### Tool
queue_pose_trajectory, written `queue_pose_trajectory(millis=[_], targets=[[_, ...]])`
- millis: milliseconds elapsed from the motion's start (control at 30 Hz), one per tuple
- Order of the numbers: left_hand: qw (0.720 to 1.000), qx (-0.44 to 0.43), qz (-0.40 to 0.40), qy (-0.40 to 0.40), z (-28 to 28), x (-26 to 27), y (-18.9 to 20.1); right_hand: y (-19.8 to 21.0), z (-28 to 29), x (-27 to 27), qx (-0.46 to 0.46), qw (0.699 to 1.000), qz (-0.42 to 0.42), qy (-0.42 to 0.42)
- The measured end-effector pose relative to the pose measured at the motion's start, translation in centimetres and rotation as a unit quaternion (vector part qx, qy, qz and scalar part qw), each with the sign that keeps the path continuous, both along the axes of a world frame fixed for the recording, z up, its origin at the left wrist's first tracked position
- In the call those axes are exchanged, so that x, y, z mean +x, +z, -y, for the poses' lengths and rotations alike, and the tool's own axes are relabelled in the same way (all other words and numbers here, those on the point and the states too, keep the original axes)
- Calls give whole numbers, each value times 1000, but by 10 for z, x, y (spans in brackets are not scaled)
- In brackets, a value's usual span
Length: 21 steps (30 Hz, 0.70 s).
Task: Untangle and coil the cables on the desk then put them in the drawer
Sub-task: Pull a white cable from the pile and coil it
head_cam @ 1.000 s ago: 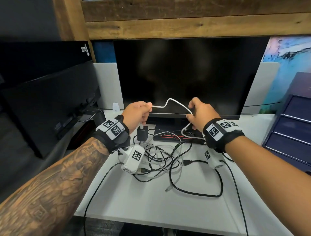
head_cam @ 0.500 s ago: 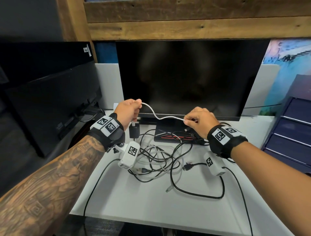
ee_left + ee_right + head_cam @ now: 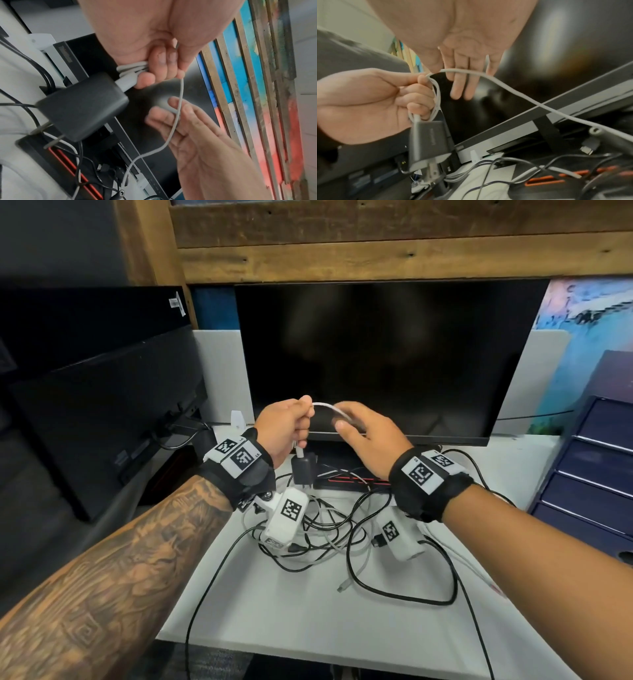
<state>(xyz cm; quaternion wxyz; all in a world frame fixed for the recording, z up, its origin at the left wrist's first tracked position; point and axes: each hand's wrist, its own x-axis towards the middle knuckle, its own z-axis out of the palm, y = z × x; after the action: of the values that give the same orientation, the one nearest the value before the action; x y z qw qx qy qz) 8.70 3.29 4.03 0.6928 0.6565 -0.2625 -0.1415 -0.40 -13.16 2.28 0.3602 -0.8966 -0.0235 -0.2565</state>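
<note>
My left hand (image 3: 291, 426) is raised in front of the monitor and grips several small loops of a white cable (image 3: 328, 406). The cable's black charger (image 3: 303, 470) hangs just under the fist. The wrist views show the coils (image 3: 130, 67) bunched in the curled fingers (image 3: 418, 94). My right hand (image 3: 363, 436) is close beside it with fingers straight (image 3: 462, 86). The free run of white cable (image 3: 178, 115) lies across those fingers and drops to the desk. A tangle of black and white cables (image 3: 325, 529) lies on the white desk (image 3: 291, 611) below both hands.
A dark monitor (image 3: 394, 354) stands right behind the hands, with its red-striped base (image 3: 342, 479) under them. A second black monitor (image 3: 102, 412) is at the left. A blue drawer unit (image 3: 596, 467) stands at the right desk edge. Black wrist-camera leads trail off the front.
My right hand has swung left from a stretched-out pinch to just beside the left hand, its fingers now straight. The white cable between the hands has shortened into a small arc.
</note>
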Motion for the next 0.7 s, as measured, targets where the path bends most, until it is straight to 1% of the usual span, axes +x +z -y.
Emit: queue_pose_trajectory(millis=[33,67,100,167,200,233,267,333,367,433,500,567,633,700], targets=[[1000,-6,-4,-8,1,-2,1,3,-5,1,46,999,-6,19],[1000,-9,-7,-18,1,-4,2,6,-7,2,74,997,1,20],[999,-7,-11,-31,1,-7,3,9,-5,4,75,997,17,3],[997,3,-28,-76,0,-12,3,15,4,6,10,998,44,-51],[993,3,-48,-104,-1,-14,2,17,6,6,-6,997,48,-57],[988,-5,-77,-132,-2,-16,1,18,7,7,7,998,52,-44],[981,-20,-111,-158,-2,-18,1,19,7,7,52,997,48,-14],[967,-58,-160,-192,-1,-19,2,21,3,4,161,985,11,61],[962,-76,-172,-199,-1,-19,3,21,1,1,192,977,-15,90],[955,-108,-186,-203,0,-18,4,17,0,-4,182,975,-47,117],[951,-126,-198,-201,1,-18,3,11,-1,-4,147,979,-52,128],[948,-134,-207,-200,1,-21,0,6,0,-1,142,981,-45,128],[949,-137,-206,-196,1,-24,0,5,1,-1,142,981,-45,123],[957,-123,-184,-188,-1,-26,2,8,4,-4,124,983,-48,128]])
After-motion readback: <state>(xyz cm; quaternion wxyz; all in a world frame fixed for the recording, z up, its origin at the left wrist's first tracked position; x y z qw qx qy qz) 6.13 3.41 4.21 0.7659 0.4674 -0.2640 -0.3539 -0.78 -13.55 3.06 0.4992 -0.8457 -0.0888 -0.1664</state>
